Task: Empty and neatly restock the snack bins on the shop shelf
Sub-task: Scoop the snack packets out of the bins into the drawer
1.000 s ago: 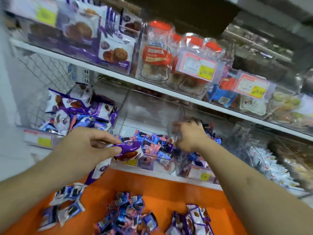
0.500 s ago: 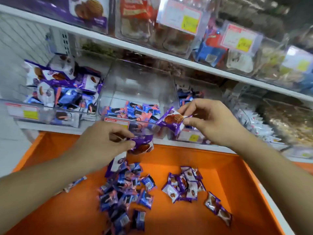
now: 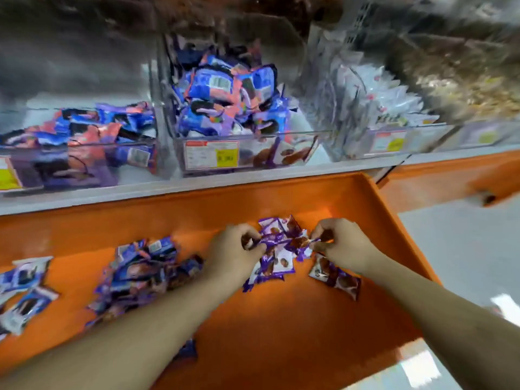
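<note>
From the head camera, both hands are low over a wide orange plastic tray (image 3: 281,327) that sits below the front edge of the pale shop shelf (image 3: 197,184). The left hand (image 3: 233,254) has its fingers curled and pinches a crinkled purple snack wrapper (image 3: 274,241) at one end, while the right hand (image 3: 342,249) pinches what looks like the other end of the same wrapper, thumb against fingertips; blur makes it hard to be sure it is one packet. They meet just above a small heap of purple-and-white cookie packets (image 3: 277,263) lying on the tray floor, with a lone brown-and-white packet (image 3: 334,277) just beside the right wrist. Left of the left forearm lies a larger pile of blue and purple snack packets (image 3: 146,271), and a few blue-and-white packets (image 3: 25,291) lie scattered near the tray's left edge. On the shelf, a clear plastic bin (image 3: 239,153) with a yellow price tag is heaped with blue packets, a shallower clear bin (image 3: 78,153) to its left holds a low layer, and a third clear bin (image 3: 374,119) to the right holds white packets
</note>
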